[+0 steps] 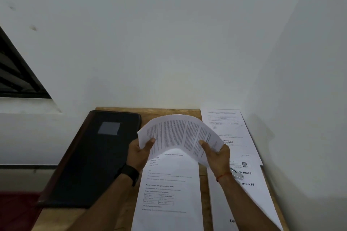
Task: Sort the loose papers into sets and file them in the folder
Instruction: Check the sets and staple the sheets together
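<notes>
**Sheaf in both hands, folder closed**

Head view: the person holds a bowed sheaf of white printed sheets (180, 133) above the brown wooden table (202, 173). The left hand (139, 153) pinches its left edge, thumb on top and fingers curled beneath. The right hand (217, 157) grips the right edge the same way. The sheaf arches upward between them, clear of the papers below.

The black rectangular folder (90, 165) lies flat and closed on the left of the table, just beside the left hand, with a blank grey label patch (109, 128) on its cover.

This looks like the sorting step. The sheaf seems to be being squared or looked over before it joins a set, and nothing appears to be filed yet. The next move calls for laying it on the matching pile, or freeing one hand to open the folder while the other keeps the sheets together.

Under the sheaf lies a white sheet with a small printed table (169, 197). Its headings are too blurred to read. On the right, a white pile (251, 195) carries bold words, "Training" and "MTs-XIV", plus a QR code (244, 164) and a cut-off "Co" near the bottom. A small silvery metal tool (237, 174), perhaps a stapler, rests on that pile. Another white printed sheet (225, 124) lies further back. The text on the sheaf itself is illegible.
</notes>
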